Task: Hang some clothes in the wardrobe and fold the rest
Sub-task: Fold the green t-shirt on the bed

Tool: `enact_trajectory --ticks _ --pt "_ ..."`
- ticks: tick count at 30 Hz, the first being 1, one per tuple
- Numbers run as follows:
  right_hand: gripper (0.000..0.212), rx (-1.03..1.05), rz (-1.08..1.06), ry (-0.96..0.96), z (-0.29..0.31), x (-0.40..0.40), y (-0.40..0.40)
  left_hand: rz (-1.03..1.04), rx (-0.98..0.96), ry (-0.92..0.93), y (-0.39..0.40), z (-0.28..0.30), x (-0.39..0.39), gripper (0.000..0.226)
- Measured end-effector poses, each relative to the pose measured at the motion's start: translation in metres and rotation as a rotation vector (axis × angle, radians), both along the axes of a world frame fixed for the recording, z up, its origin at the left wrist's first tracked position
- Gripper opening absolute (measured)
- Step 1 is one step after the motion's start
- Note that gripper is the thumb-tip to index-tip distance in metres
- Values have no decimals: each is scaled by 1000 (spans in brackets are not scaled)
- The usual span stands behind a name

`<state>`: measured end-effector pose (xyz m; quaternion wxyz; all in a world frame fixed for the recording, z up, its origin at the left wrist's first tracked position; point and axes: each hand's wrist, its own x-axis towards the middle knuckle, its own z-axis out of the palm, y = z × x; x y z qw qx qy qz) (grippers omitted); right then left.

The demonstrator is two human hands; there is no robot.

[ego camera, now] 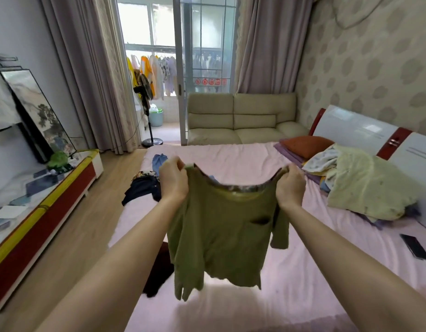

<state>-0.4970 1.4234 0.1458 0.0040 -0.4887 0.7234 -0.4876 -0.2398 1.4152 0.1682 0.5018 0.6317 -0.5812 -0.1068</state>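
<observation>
While the left hand point(173, 179) and right hand point(290, 186) each pinch a shoulder of the green shirt point(221, 238) hanging above the bed point(303, 283), lowering it flat and smooth should make folding neat

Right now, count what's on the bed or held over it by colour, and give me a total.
Olive green shirt, held up by left hand and right hand: 1
Dark garments: 2
Blue garment: 1
Rust pillow: 1
Pale yellow bedding: 1
Black phone: 1
Total: 7
</observation>
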Motion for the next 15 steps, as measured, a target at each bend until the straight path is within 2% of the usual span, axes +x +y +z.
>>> enact_trajectory --ticks 1,2,4,6,9,12,15 --pt "22 -112 -27 33 9 1 7 19 -56 45 3 6 -3 19" --pt "23 -122 -24 72 13 5 12 20 -71 49 6 9 -3 18" --pt "22 52 24 109 0 10 30 15 20 -15 17 -12 -5 16" --pt "21 179 19 58 -21 6 47 50 129 -9 31 -42 -6 17" --pt "19 83 -53 -10 -26 -9 56 146 148 105 43 -52 -5 18" --pt "19 44 -57 160 -21 -17 62 124 67 125 50 -41 -12 17" --pt "13 64 72 324 -28 -20 72 69 33 8 66 -38 -26 16"
